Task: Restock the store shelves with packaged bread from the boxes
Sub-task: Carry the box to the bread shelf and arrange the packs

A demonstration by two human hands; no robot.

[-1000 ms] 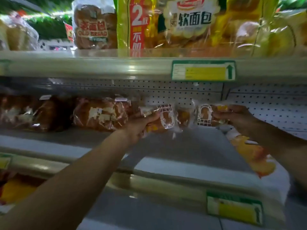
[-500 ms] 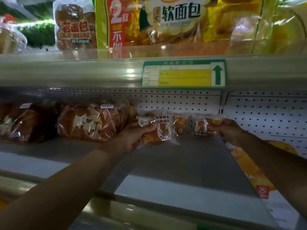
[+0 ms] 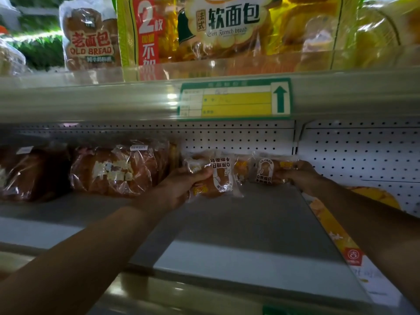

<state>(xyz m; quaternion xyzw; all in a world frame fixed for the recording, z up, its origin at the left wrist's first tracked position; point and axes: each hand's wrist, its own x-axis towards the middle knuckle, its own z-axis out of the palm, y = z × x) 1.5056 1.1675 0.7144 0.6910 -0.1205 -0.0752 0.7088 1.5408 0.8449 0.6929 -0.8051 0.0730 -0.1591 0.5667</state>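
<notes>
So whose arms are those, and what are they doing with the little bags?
There is no machine here. The picture comes from a camera worn on a person's head, so you see what they see: their own two arms reaching into a shop shelf.

The left hand grips a small bag of bread, and the right hand grips another small bag of bread. Both bags are at the back of the grey shelf, near the wall with the little holes.

To the left on the same shelf lie bigger brown loaves in clear wrap. On the shelf above stand large yellow bread bags, and a green and yellow price tag is stuck on that shelf's front edge.

The person is filling the shelf with bread.
</notes>
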